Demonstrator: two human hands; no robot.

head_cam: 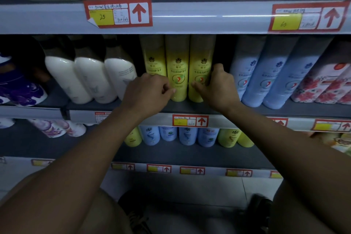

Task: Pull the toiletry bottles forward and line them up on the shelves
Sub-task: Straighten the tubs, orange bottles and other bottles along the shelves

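Observation:
Three tall yellow bottles stand side by side on the middle shelf (pixel 190 109). My left hand (pixel 150 91) wraps the lower part of the left yellow bottle (pixel 154 57), hiding its base. My right hand (pixel 218 85) grips the right yellow bottle (pixel 201 59) from its right side, thumb across the label. The middle yellow bottle (pixel 177 68) stands between my hands, and I cannot tell whether my left fingertips touch it. Left of them stand three white bottles (pixel 91 80) with dark caps. To the right stand three pale blue bottles (pixel 266 76).
Pink floral bottles (pixel 322 85) fill the far right, purple floral ones (pixel 20 89) the far left. The upper shelf edge (pixel 190 17) with red price tags hangs just above the bottle tops. The lower shelf holds blue and yellow-green bottles (pixel 186 136). My shoes (pixel 133 213) are on the floor.

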